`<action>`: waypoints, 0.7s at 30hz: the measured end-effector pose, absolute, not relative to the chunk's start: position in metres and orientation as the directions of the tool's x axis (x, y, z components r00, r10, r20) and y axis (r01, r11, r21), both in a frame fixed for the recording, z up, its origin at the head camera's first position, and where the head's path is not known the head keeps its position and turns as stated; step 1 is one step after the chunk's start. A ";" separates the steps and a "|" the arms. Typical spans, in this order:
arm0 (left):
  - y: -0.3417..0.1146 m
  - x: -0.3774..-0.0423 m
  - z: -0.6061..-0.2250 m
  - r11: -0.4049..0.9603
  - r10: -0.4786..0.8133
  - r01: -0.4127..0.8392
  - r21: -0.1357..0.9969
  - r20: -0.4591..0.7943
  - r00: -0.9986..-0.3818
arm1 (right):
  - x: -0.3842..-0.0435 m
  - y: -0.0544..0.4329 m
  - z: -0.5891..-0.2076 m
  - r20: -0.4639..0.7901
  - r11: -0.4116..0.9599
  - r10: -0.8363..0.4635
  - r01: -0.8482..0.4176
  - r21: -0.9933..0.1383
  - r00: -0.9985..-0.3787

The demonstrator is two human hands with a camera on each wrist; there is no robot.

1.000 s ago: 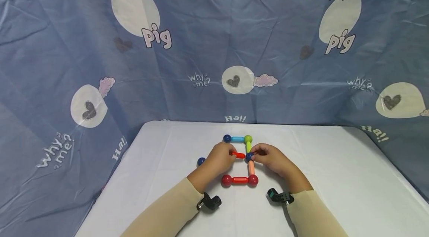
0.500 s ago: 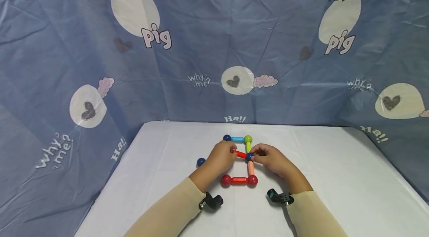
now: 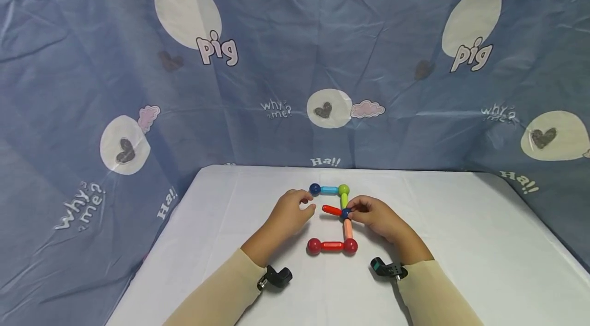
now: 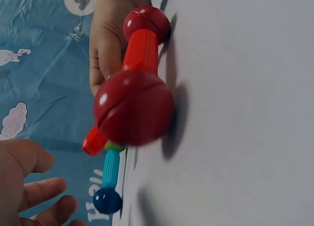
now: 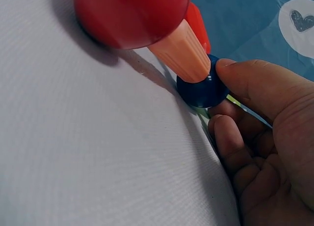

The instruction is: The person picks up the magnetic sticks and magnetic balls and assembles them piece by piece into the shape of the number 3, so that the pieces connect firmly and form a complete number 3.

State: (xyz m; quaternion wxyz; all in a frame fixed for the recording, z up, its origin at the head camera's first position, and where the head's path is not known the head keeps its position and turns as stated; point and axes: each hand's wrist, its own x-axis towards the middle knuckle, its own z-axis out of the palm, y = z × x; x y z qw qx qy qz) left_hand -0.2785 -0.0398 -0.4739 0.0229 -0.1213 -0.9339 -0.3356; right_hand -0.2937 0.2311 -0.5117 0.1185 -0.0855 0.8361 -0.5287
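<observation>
My right hand (image 3: 378, 216) pinches a dark blue ball (image 5: 201, 86) between thumb and fingers. A red rod (image 3: 332, 210) sticks out from this ball to the left, its free end raised off the table. A lime rod (image 3: 344, 201) runs from the ball to a green ball (image 3: 343, 189), and a salmon rod (image 5: 181, 54) runs to a red ball (image 3: 350, 246). My left hand (image 3: 289, 211) holds nothing; thumb and fingers are parted, left of the red rod's tip.
At the back, a light blue rod (image 3: 329, 189) ends in a dark blue ball (image 3: 315, 189). In front, another red rod (image 3: 332, 246) joins a second red ball (image 4: 135, 108). A patterned blue cloth (image 3: 258, 59) hangs behind the white table (image 3: 438, 223).
My left hand has let go of the red rod and drawn back left, over where a loose blue ball showed. The right hand keeps its pinch on the blue ball.
</observation>
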 end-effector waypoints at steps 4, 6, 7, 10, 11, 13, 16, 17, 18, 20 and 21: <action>-0.052 -0.271 -0.475 0.753 0.190 0.237 0.614 0.143 -0.971 | -0.293 0.231 -0.511 -0.105 0.409 -0.277 -0.018 -0.913 -0.955; -0.057 -0.266 -0.477 0.762 0.166 0.218 0.609 0.142 -0.976 | -0.293 0.231 -0.511 -0.104 0.405 -0.276 -0.017 -0.914 -0.955; -0.060 -0.263 -0.477 0.767 0.158 0.213 0.605 0.143 -0.977 | -0.293 0.230 -0.511 -0.104 0.408 -0.273 -0.017 -0.913 -0.956; -0.071 -0.258 -0.478 0.787 0.151 0.195 0.586 0.124 -0.981 | -0.293 0.230 -0.511 -0.104 0.423 -0.269 -0.020 -0.906 -0.957; -0.074 -0.256 -0.478 0.791 0.152 0.188 0.583 0.111 -0.982 | -0.294 0.230 -0.511 -0.105 0.428 -0.267 -0.020 -0.903 -0.958; -0.081 -0.254 -0.477 0.795 0.156 0.176 0.580 0.084 -0.984 | -0.295 0.230 -0.512 -0.109 0.437 -0.263 -0.017 -0.899 -0.959; -0.089 -0.250 -0.477 0.796 0.159 0.154 0.585 0.042 -0.986 | -0.297 0.231 -0.512 -0.119 0.440 -0.252 -0.005 -0.898 -0.960; -0.090 -0.248 -0.477 0.798 0.159 0.147 0.585 0.030 -0.987 | -0.297 0.232 -0.513 -0.117 0.443 -0.254 -0.008 -0.897 -0.960; -0.092 -0.247 -0.478 0.798 0.160 0.142 0.585 0.021 -0.987 | -0.297 0.232 -0.512 -0.118 0.446 -0.255 -0.008 -0.895 -0.960; -0.093 -0.244 -0.479 0.802 0.160 0.131 0.583 0.001 -0.987 | -0.296 0.233 -0.511 -0.116 0.447 -0.255 -0.011 -0.894 -0.960; -0.094 -0.243 -0.480 0.804 0.160 0.125 0.581 -0.009 -0.987 | -0.296 0.233 -0.511 -0.113 0.447 -0.255 -0.013 -0.895 -0.960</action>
